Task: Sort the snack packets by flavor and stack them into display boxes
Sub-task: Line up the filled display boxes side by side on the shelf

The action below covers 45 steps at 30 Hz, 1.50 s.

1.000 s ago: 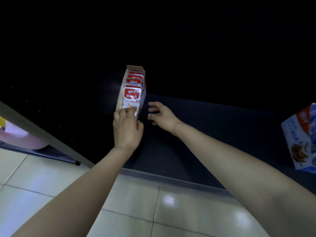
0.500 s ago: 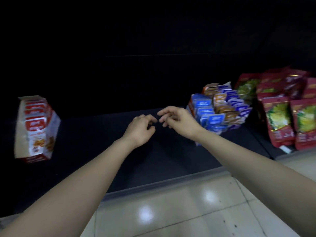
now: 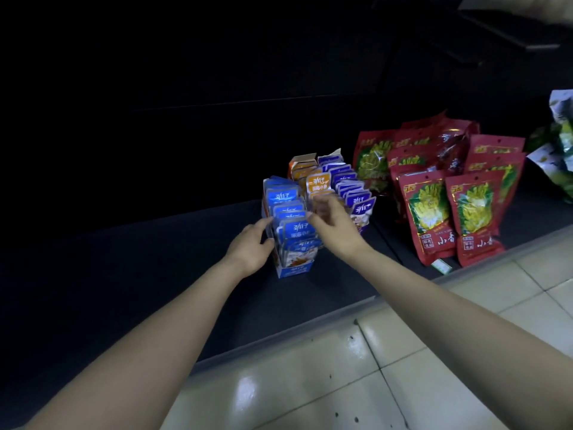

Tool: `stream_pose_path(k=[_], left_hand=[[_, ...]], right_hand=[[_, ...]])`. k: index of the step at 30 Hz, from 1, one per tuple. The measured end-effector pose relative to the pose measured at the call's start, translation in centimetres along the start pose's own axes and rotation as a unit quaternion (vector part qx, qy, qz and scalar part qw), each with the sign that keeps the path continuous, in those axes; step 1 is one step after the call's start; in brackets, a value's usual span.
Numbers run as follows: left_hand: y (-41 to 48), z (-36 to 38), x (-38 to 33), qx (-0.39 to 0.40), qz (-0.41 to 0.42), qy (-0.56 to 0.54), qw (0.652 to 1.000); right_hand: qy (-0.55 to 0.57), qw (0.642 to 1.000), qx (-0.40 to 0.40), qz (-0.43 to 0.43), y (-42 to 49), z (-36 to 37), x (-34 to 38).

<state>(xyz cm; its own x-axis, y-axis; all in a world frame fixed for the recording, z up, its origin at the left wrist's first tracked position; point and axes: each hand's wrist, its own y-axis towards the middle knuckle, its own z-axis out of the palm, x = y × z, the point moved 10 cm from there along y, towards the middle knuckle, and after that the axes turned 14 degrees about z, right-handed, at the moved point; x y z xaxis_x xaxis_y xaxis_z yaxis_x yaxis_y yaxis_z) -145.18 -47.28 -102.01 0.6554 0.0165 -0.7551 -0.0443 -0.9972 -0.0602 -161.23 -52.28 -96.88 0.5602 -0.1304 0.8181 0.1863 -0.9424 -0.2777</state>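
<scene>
Three display boxes of small snack packets stand side by side on a dark low shelf: a blue box in front, an orange box behind it, and a purple-blue box on the right. My left hand touches the left side of the blue box, fingers reaching along its wall. My right hand hovers over the blue and orange packets with fingers loosely spread, holding nothing that I can see.
Red snack bags with yellow pictures stand to the right of the boxes. Green and white bags sit at the far right edge. A pale tiled floor runs in front of the shelf edge.
The view swung right, away from the red box. Both hands moved from the bare shelf onto the blue box, the left to its side and the right over its packets.
</scene>
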Motion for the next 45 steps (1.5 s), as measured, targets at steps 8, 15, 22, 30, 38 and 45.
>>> stream_pose_path(k=[8, 15, 22, 30, 38, 45], left_hand=[[1.4, 0.2, 0.7, -0.03, 0.017, 0.073, 0.997], [1.4, -1.5, 0.6, -0.1, 0.05, 0.086, 0.99], [-1.7, -6.0, 4.0, -0.14, 0.035, 0.125, 0.982], [-10.5, -15.5, 11.1, -0.156, -0.045, 0.164, 0.973], [-16.4, -20.1, 15.9, -0.104, -0.061, 0.157, 0.98], [-19.1, -20.2, 13.1, -0.228, 0.099, 0.07, 0.966]], right_hand=[[-0.054, 0.994, 0.085, 0.052, 1.2, 3.9, -2.1], [0.032, 0.989, 0.091, 0.11, 1.8, 4.8, -3.1], [-0.022, 0.988, 0.124, 0.091, 0.9, 10.3, -0.6], [-0.087, 0.976, 0.198, 0.036, -2.8, 22.9, 6.9], [-0.09, 0.94, 0.33, 0.009, -6.8, 30.8, 10.0], [-0.106, 0.948, 0.172, -0.246, -8.5, 26.1, 13.1]])
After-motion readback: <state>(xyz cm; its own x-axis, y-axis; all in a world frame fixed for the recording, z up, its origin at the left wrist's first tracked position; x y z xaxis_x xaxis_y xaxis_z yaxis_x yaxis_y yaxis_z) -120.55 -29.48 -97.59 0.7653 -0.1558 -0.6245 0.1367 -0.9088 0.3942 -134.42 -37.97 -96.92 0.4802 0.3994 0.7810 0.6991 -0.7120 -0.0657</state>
